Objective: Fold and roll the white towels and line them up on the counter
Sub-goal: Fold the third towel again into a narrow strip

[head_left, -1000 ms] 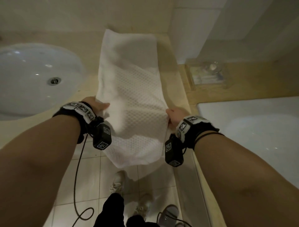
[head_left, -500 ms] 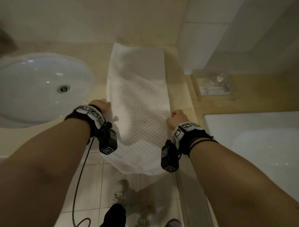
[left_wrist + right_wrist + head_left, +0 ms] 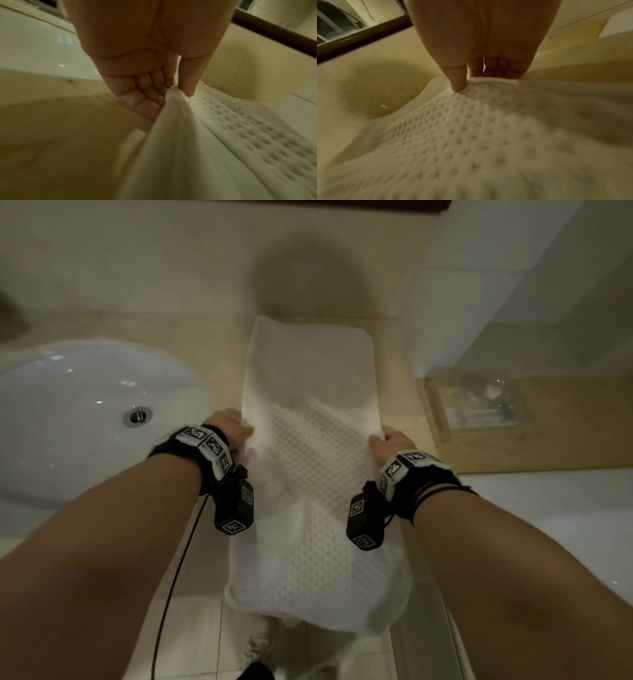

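The white towel [image 3: 308,474] hangs off the near counter [image 3: 212,344] edge. The left hand [image 3: 227,429] pinches its left side. The right hand [image 3: 390,445] pinches its right side. The far end lies flat.

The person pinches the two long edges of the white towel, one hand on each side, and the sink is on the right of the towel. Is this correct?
Not fully. The head view shows the sink to the left of the white towel, not the right. The rest holds: left hand and right hand each pinch one long edge.
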{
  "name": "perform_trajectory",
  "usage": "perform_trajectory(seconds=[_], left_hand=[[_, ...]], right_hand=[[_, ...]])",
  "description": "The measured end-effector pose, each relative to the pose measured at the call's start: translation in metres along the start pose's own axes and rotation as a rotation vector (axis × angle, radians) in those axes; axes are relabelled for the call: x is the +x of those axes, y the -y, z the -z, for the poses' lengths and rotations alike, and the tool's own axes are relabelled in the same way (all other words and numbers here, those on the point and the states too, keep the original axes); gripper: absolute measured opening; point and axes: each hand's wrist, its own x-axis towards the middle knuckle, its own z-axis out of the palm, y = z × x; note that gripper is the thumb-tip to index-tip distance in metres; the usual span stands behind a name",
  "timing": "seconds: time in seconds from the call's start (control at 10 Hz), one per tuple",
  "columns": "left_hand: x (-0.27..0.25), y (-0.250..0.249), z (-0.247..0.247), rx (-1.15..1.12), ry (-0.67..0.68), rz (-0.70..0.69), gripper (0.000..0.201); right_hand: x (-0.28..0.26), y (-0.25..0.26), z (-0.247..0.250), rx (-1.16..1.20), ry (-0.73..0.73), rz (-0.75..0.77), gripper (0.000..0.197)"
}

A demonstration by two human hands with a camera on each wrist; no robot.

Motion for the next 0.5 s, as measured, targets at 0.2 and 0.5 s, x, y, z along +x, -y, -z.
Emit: perform_trajectory(seconds=[0.2, 0.5], left_hand=[[0.033, -0.032, 0.016, 0.040, 0.086, -0.065, 0.032], [0.097, -0.083, 0.040, -0.083, -0.119, -0.167, 0.010]], right_hand=[[0.035, 0.030, 0.007, 0.054, -0.006, 0.007, 0.043], [0.115, 0.078, 0.035, 0.063, -0.058, 0.067, 0.043]])
